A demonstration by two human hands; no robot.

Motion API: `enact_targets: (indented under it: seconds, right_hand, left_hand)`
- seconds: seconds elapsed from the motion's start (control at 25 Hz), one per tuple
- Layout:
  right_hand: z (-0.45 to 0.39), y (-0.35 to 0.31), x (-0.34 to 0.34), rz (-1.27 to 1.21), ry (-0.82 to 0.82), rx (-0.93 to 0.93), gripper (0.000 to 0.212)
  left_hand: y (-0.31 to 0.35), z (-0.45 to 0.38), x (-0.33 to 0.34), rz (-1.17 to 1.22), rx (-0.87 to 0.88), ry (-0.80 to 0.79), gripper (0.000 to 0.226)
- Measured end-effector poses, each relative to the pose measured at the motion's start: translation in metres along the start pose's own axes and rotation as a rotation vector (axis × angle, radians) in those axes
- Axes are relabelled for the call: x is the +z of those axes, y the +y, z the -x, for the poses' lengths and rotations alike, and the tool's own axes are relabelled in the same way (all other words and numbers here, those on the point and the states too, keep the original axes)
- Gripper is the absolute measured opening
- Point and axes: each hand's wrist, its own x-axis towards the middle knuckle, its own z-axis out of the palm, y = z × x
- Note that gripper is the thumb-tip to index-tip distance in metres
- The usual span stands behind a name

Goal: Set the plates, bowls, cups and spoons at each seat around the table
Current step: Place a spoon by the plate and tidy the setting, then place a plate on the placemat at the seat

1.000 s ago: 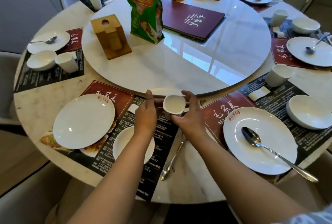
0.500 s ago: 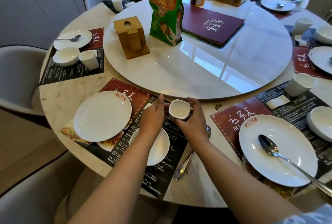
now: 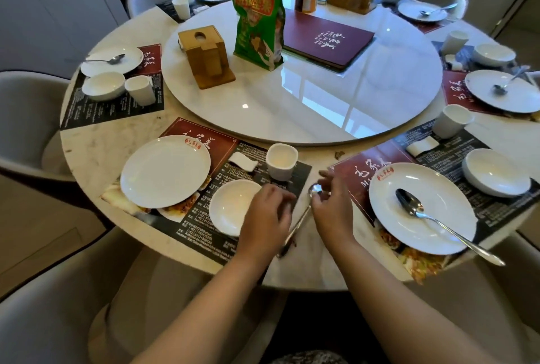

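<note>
At the near-left seat, the plate (image 3: 165,171) lay bare on its red-and-black placemat (image 3: 264,217), the bowl (image 3: 233,208) just right of it. The cup (image 3: 281,161), held between both hands half a second before, now stood alone at the mat's far right corner, upright and released, just beside a small white rest (image 3: 243,161).

The left hand (image 3: 264,219) had dropped back toward the person and hovered over the bowl's right edge, fingers loosely curled and holding nothing. The right hand (image 3: 331,203) had come down over the spoon (image 3: 298,222), which lay on the marble table (image 3: 99,144) just off the mat's right edge, bowl end pointing away; its fingers were curled close to the spoon's bowl, though whether they actually pinched it could not be told. The two hands were apart, the spoon handle between them.

With the cup placed, the spoon appeared to be the last piece unsettled at this seat; the neighbouring plate (image 3: 420,208) to the right already carried its own spoon (image 3: 432,217).
</note>
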Motion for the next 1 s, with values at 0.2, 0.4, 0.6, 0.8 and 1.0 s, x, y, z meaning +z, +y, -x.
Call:
enact_targets:
  seconds: [0.2, 0.4, 0.6, 0.8, 1.0]
  right_hand:
    - [0.057, 0.036, -0.027, 0.349, -0.042, 0.043, 0.034]
    - [0.067, 0.054, -0.034, 0.478, -0.182, -0.078, 0.041]
    - [0.065, 0.056, -0.034, 0.469, -0.188, -0.122, 0.042]
    - [0.068, 0.052, -0.036, 0.474, -0.233, -0.123, 0.043]
    - [0.093, 0.021, -0.014, 0.485, -0.278, -0.171, 0.035]
  left_hand:
    - [0.000, 0.046, 0.029, -0.086, -0.007, -0.119, 0.042]
    - [-0.003, 0.037, 0.048, -0.218, -0.156, -0.093, 0.049]
    - [-0.004, 0.028, 0.058, -0.282, -0.212, -0.106, 0.029]
    - [0.009, 0.051, 0.032, -0.231, -0.237, -0.118, 0.023]
    - [0.003, 0.091, -0.017, -0.104, -0.202, 0.162, 0.018]
